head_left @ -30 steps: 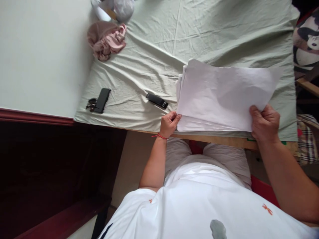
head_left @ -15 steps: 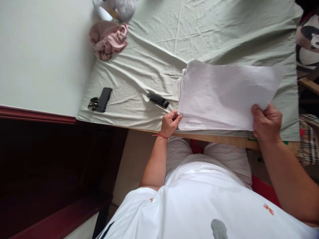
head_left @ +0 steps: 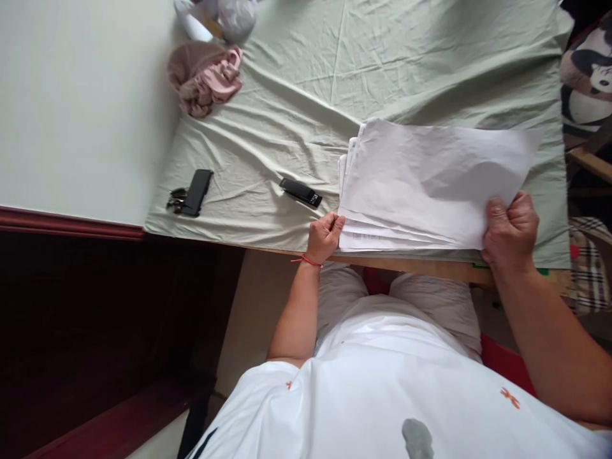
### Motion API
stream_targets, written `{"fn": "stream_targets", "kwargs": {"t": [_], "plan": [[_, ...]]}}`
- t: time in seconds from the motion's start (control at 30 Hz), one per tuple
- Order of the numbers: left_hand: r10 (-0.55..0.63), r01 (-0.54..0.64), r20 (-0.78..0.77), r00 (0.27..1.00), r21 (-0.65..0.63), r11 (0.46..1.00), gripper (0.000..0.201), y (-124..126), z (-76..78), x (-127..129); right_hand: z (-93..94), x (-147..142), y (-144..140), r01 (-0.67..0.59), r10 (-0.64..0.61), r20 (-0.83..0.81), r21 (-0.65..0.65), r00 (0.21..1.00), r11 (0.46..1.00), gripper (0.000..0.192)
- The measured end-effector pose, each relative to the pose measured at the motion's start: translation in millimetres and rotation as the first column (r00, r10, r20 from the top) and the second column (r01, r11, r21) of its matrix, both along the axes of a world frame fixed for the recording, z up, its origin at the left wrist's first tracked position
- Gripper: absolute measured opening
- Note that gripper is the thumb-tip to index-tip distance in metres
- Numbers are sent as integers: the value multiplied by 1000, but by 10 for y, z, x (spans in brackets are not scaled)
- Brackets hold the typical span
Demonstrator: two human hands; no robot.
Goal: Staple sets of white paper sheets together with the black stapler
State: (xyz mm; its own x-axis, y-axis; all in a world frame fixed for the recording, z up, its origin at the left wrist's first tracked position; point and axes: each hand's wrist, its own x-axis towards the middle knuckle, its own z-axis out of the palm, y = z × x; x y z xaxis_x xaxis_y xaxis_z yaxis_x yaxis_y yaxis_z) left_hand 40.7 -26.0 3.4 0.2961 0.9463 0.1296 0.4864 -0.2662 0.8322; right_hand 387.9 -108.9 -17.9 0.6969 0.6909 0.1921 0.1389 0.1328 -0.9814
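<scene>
A stack of white paper sheets (head_left: pixel 425 172) lies over the near right part of the cloth, its left edges fanned unevenly and some print showing along the lower side. My right hand (head_left: pixel 511 231) is closed on the stack's lower right corner, thumb on top. At the lower left corner, my left hand (head_left: pixel 326 237) pinches the edge of the sheets between thumb and fingers; a red string circles that wrist. Just left of the papers sits a black stapler (head_left: pixel 300 192), touched by neither hand.
A pale green cloth (head_left: pixel 296 102) with wrinkles covers the table. Farther left lie a black phone-like case (head_left: pixel 197 192) and a bunch of keys (head_left: pixel 177 199). A pink crumpled cloth (head_left: pixel 205 80) and a plastic bag (head_left: pixel 238 19) rest by the wall. A panda cushion (head_left: pixel 590 83) is at right.
The sheets' left and lower edges have spread slightly more apart. Both hands keep their hold, and the whole view has shifted a little.
</scene>
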Motion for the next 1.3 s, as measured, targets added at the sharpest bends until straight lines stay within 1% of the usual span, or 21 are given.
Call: {"fn": "stream_targets", "kwargs": {"t": [0.07, 0.23, 0.4, 0.47, 0.6, 0.73, 0.87, 1.03, 1.17, 1.3], "plan": [[-4, 4, 7, 1000, -2, 1000, 48, 1, -5, 1, -3, 1, 1, 8, -8, 21, -4, 1000, 1000, 37], [-1, 3, 56, 998, -34, 999, 45, -11, 4, -6, -22, 3, 3, -11, 11, -3, -20, 1000, 1000, 35], [-99, 139, 225, 969, -172, 975, 36, -32, 23, -21, -40, 13, 1, -3, 3, -4, -20, 1000, 1000, 32], [-97, 149, 255, 962, -193, 970, 35, -35, 20, -20, -40, 13, 4, 3, -3, -7, -20, 1000, 1000, 32], [-37, 70, 205, 978, -155, 985, 31, -34, 13, 1, -35, 9, 14, -2, 2, -8, -12, 1000, 1000, 32], [-21, 41, 164, 986, -121, 992, 33, -31, 16, 18, -34, 13, 10, -19, 19, -5, -51, 1000, 999, 34], [-11, 28, 143, 990, -116, 993, 35, -30, 18, 17, -31, 11, 4, -18, 19, 16, -52, 1000, 998, 34], [-20, 36, 131, 991, -121, 992, 37, -29, 25, 5, -6, -4, 8, -13, 13, -13, -36, 1000, 999, 35], [-26, 42, 131, 991, -117, 992, 36, -30, 45, -1, -19, 13, 2, -24, 24, 3, -58, 1000, 998, 37], [-30, 45, 131, 991, -115, 992, 34, -32, 56, -3, -33, 25, -5, -48, 45, -41, -70, 998, 996, 37]]}}
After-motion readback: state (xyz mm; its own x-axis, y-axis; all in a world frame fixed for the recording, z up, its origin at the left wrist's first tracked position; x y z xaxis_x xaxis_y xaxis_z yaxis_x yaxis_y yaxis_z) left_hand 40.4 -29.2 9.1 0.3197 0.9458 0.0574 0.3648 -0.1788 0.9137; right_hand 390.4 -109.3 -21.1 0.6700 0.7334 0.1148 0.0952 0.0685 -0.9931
